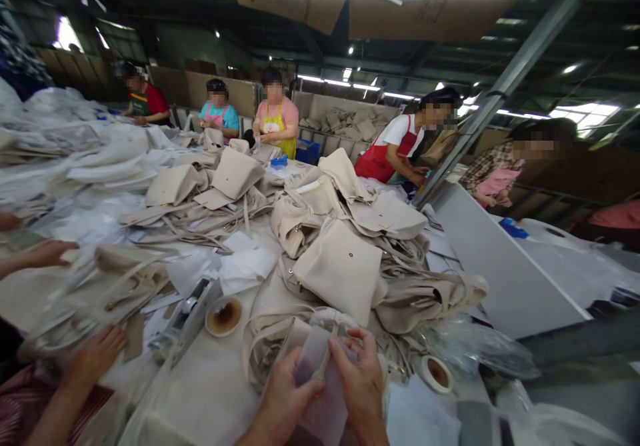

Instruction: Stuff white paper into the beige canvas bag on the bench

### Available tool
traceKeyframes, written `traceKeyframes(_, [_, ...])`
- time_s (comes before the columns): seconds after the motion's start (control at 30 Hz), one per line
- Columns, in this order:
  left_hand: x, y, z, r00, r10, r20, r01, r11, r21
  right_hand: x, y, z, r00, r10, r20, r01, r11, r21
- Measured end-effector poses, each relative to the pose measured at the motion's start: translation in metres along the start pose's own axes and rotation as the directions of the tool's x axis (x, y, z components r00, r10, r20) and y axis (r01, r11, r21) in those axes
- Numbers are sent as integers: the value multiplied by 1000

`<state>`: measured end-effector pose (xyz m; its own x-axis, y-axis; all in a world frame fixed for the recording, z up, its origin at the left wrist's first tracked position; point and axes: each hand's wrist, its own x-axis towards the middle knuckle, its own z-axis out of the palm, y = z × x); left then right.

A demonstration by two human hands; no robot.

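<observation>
At the bottom centre, my left hand (287, 386) and my right hand (357, 373) are close together, both closed. Between them runs a narrow beige strap (323, 364), pinched between thumbs and fingers. A translucent pale sheet (313, 353) lies behind the strap and hangs down between my hands, its lower part reaching the picture's edge. Just beyond my fingers is a beige bag (273, 349) with looped straps, partly covered by the sheet and my hands. Another beige bag flap (340, 266) with a small metal fitting rests on the pile ahead.
Beige bags (233, 176) heap across the table. Tape rolls lie left (223, 316) and right (437, 374) of my hands. White paper sheets (245, 259) and clear plastic bags (480, 346) lie around. A co-worker's hand (97, 356) is at left. A grey panel (500, 259) and slanted post stand right.
</observation>
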<state>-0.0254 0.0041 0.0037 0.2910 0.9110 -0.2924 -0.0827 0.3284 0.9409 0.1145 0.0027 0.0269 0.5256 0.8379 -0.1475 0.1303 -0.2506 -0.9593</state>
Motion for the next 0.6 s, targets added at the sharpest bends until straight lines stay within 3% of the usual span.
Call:
traceKeyframes(0.1, [-4,9,-8,997,-11,74,14,999,-43,3,1,1,999,22,25,-23,997,76])
traceKeyframes(0.17, [-5,17,-17,973,-91,212,133,972,-193,5,4,0,997,60,54,-66,990,121])
traceKeyframes(0.23, [-3,24,-28,917,-184,354,307,891,-334,6,4,-2,991,100,94,-114,979,170])
traceKeyframes(0.3, [3,27,-34,878,-229,420,404,825,-395,7,3,-4,986,117,118,-139,969,205])
traceKeyframes(0.4, [13,28,-30,867,-257,426,409,856,-317,6,-2,-5,987,114,117,-137,967,215])
traceKeyframes(0.6, [21,31,0,893,-276,355,334,936,-114,6,-3,-4,996,59,74,-70,986,153])
